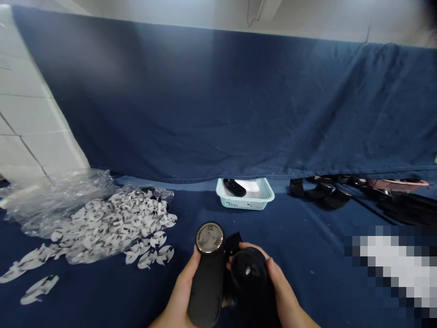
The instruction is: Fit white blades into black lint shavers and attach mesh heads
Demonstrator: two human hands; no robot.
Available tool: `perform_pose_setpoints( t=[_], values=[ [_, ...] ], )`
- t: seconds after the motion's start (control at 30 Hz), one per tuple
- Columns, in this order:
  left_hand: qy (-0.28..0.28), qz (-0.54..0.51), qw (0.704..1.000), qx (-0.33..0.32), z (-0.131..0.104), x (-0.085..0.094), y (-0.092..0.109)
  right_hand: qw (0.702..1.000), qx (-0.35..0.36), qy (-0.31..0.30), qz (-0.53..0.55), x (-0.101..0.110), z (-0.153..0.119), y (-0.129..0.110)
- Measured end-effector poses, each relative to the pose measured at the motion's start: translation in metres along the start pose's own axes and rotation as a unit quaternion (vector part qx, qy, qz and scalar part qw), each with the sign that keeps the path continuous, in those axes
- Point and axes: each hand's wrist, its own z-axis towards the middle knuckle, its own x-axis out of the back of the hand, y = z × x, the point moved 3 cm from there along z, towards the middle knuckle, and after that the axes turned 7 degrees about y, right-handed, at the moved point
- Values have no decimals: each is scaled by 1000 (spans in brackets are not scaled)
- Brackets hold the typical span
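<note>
My left hand (186,287) is wrapped around a black fabric shaver (205,291), whose round perforated metal head faces up. Close beside it, my right hand (282,291) grips a second black device with a shiny rounded top (249,269), perhaps another fabric shaver with a cover; its lower part is dark and hard to make out. Between the two, a small black part (233,243) shows by my right fingertips, and I cannot tell whether they hold it. Both devices are held low over the blue cloth (191,207).
Left lies a heap of white curved plastic pieces (112,223), partly on clear plastic wrap (61,196). A light blue basket (244,202) ahead holds a black device (234,187). Black parts (327,196) and a pink basket (396,185) are at right. A blue curtain (218,100) hangs behind.
</note>
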Motion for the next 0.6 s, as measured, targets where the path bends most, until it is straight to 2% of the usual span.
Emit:
perform_pose_setpoints(
  t=[0.17, 0.33, 0.47, 0.6],
  values=[
    [-12, -10, 1000, 6, 4, 8, -7, 999, -22, -17, 23, -9, 1, 3],
    [-53, -13, 997, 47, 1, -3, -10, 999, 40, -22, -13, -7, 3, 3],
    [-82, -5, 995, 48, 0, -9, -1, 999, 41, -12, -8, 0, 0, 0],
    [-113, 0, 994, 8, 3, 0, 14, 999, 18, 39, 28, 15, 6, -12]
  ],
)
